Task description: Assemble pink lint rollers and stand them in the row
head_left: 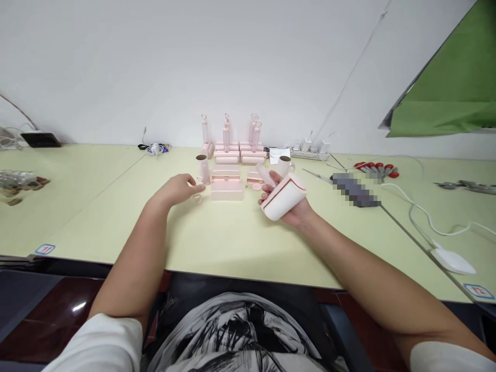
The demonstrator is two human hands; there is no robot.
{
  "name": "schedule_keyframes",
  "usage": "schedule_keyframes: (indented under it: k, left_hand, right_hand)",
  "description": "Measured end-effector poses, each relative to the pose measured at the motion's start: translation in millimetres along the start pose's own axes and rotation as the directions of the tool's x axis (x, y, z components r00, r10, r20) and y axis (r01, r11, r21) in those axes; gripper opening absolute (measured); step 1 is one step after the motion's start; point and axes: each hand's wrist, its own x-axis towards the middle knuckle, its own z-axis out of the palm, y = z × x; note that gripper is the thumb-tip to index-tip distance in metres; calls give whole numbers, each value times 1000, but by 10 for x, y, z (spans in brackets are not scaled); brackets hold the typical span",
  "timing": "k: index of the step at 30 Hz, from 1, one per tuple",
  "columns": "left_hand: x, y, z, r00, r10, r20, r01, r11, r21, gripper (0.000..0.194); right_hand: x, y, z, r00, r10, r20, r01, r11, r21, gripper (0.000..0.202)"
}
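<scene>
My right hand (297, 211) is wrapped round a lint roller (284, 198) with a white paper roll in a pink cover, held tilted above the table. Its pale pink handle appears to point up and to the left. My left hand (176, 190) hovers low over the table, thumb and fingers apart, beside small pink strap loops (198, 198). Just right of it stands an upright pink paper roll (203, 169). Between my hands lies an open pink roller cover (227, 190). Another pink cover piece (253, 182) is near my right fingers, partly hidden.
Several finished-looking pink lint rollers (227, 155) stand by the wall. Another paper roll (284, 165) is behind my right hand. Scissors (315, 174), red-handled tools (375, 168), a power strip (310, 154) and a white cable (416, 206) lie rightward. Bagged items (19, 181) lie far left.
</scene>
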Motion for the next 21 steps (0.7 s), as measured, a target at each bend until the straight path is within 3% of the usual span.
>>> schedule_keyframes:
  k: [3, 7, 9, 12, 14, 16, 19, 21]
  left_hand:
    - [-11, 19, 62, 986, 14, 169, -41, 987, 157, 49]
    - [-40, 87, 101, 975, 39, 220, -86, 974, 211, 24]
    - [-69, 115, 93, 973, 80, 217, -110, 986, 129, 21]
    - [-115, 168, 103, 955, 196, 223, -154, 969, -193, 25]
    - [-141, 230, 152, 938, 282, 200, -162, 870, -466, 29]
    - [-167, 315, 240, 921, 357, 156, -157, 706, -690, 37]
    - [-215, 450, 415, 879, 455, 142, -115, 493, -863, 46]
    - [-253, 520, 528, 834, 524, 175, -78, 424, -902, 48]
  right_hand:
    - [14, 10, -19, 998, -53, -20, 53, 998, -28, 45]
    - [7, 77, -29, 993, -109, -40, 99, 974, -205, 78]
    - [-1, 122, -33, 993, -117, -25, 102, 935, -338, 82]
    - [-25, 176, -26, 989, -129, 70, 147, 840, -522, 63]
    - [-59, 185, -6, 980, -121, 156, 193, 752, -630, 51]
    - [-107, 168, 24, 966, -99, 237, 245, 636, -732, 43]
    - [-190, 105, 77, 934, -15, 357, 334, 390, -858, 34]
    - [-238, 59, 113, 917, 62, 394, 370, 234, -899, 26]
